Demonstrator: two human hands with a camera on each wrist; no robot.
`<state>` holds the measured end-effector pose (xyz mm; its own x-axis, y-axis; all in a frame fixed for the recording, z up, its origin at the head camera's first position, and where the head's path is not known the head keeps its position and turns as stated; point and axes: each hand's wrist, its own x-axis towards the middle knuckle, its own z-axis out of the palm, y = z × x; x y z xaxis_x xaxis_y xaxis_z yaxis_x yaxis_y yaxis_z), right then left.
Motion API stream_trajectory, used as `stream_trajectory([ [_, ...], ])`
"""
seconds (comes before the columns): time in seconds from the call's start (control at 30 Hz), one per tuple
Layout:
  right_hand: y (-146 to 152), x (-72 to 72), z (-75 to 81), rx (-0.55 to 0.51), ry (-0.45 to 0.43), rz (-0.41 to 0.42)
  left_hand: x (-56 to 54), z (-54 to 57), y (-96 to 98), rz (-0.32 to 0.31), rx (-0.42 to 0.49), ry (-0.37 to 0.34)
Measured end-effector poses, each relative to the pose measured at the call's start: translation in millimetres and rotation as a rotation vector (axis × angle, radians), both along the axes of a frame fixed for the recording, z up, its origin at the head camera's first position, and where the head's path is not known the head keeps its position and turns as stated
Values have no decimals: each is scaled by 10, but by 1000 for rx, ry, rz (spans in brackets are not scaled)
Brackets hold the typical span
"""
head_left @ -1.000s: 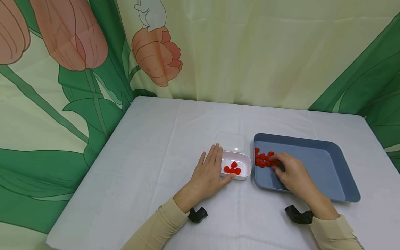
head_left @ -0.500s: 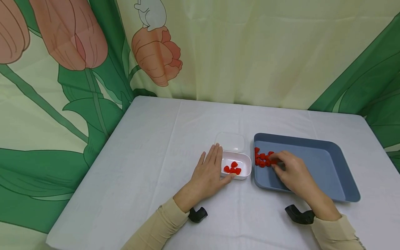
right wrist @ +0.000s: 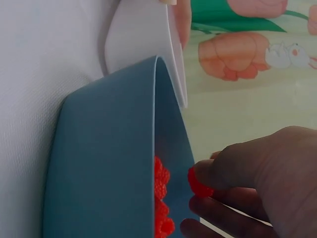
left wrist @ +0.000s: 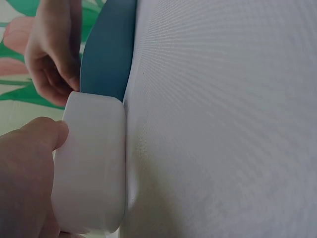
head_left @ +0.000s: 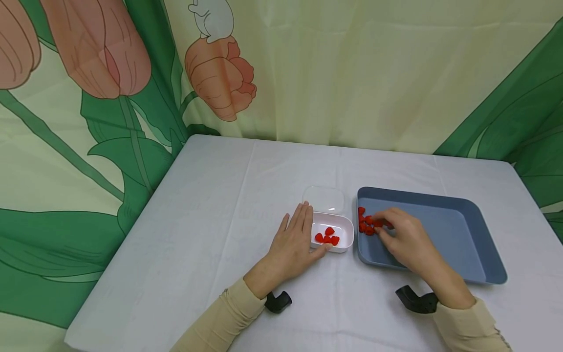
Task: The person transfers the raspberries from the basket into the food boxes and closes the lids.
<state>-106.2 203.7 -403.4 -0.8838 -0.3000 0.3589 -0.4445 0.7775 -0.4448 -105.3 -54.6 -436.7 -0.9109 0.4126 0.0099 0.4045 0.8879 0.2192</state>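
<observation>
My left hand [head_left: 288, 247] lies along the left side of a small white container [head_left: 346, 229], its fingers straight and the thumb on the near rim. Several red raspberries [head_left: 329, 231] sit inside that container. To the right, over the left part of a blue-grey tray [head_left: 440, 230], my right hand [head_left: 409, 239] pinches one raspberry [right wrist: 198, 183] between thumb and fingertips, beside the tray wall in the right wrist view. More raspberries [head_left: 362, 227] are clustered along the tray's left end, partly hidden by the fingers.
A clear plastic lid [head_left: 325, 199] lies just behind the white container. The tray's left wall stands close beside the container. Black wrist mounts [head_left: 278, 302] show under both forearms, above the white tablecloth [head_left: 211, 195]. A flowered curtain [head_left: 352, 73] hangs behind the table.
My right hand has shifted slightly left over the raspberry cluster, and its fingertips now cover berries that showed before. The left hand and white container have stayed put.
</observation>
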Motion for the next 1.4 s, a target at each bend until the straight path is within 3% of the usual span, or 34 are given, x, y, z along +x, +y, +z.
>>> stream_trajectory([
  [0.47,-207,-48,71,-38,42,72,-1,-2,-10,-2,6,4],
  [1.4,-539,-95,34,-73,-83,192,2,-4,-19,-20,2,24],
])
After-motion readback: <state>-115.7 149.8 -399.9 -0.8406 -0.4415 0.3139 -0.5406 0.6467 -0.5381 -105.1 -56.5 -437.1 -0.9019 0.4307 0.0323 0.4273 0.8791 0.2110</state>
